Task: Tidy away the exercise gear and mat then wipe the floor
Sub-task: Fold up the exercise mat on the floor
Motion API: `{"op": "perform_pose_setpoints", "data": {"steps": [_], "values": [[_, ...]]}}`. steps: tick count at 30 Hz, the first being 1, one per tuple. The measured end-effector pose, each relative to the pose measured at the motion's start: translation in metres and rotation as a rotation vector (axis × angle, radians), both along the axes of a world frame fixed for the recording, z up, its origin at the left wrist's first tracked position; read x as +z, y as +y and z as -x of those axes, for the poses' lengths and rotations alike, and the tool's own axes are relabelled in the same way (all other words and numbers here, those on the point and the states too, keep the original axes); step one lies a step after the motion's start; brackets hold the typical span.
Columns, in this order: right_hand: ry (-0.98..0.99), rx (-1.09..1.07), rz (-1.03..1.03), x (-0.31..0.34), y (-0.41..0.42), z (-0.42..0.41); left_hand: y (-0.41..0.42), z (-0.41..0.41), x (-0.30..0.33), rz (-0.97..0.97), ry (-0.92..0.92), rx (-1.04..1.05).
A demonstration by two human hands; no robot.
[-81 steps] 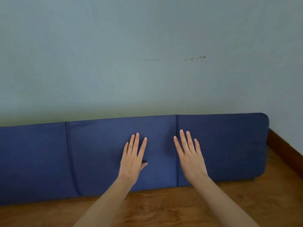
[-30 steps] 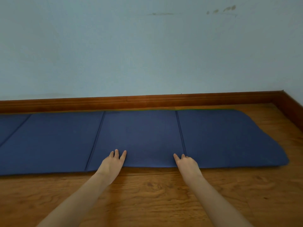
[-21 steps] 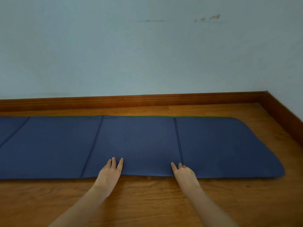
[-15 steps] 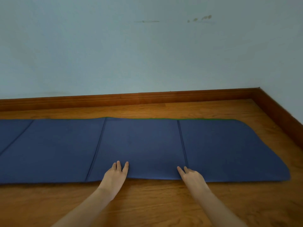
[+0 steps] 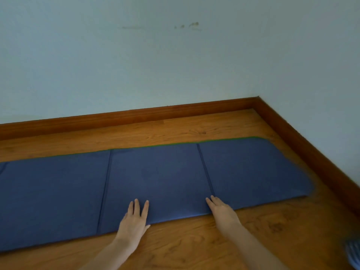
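Wooden floor (image 5: pixel 194 250) in a room corner, pale blue wall (image 5: pixel 175 65) with brown skirting board (image 5: pixel 136 115) running along the bottom. Blue mat (image 5: pixel 58 191) is lying flat on the boards, stretching way off past the left hand (image 5: pixel 134 223) and ending a bit beyond the right hand (image 5: pixel 222 212). Both hands are open, palms down, fingers flat on the mat's near edge, nothing gripped. One crease line runs away just ahead of the right hand, another sits just outside the left.
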State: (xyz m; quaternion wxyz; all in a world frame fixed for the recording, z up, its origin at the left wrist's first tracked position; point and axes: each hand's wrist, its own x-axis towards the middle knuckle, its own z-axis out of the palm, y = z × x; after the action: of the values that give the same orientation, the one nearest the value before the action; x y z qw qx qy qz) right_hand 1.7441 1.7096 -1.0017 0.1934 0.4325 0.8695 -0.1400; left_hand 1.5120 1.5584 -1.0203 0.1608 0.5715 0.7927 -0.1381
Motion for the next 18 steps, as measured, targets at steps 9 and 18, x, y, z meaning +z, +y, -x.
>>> {"op": "perform_pose_setpoints", "data": {"steps": [9,18], "values": [[0.625,-0.692,0.033,0.002,0.004,-0.037,0.039,-0.032,0.004,-0.334,-0.126,-0.223],[1.178,-1.662,0.284,-0.009,0.024,-0.064,0.080,-0.075,0.004,-0.263,-0.253,-0.246]]}}
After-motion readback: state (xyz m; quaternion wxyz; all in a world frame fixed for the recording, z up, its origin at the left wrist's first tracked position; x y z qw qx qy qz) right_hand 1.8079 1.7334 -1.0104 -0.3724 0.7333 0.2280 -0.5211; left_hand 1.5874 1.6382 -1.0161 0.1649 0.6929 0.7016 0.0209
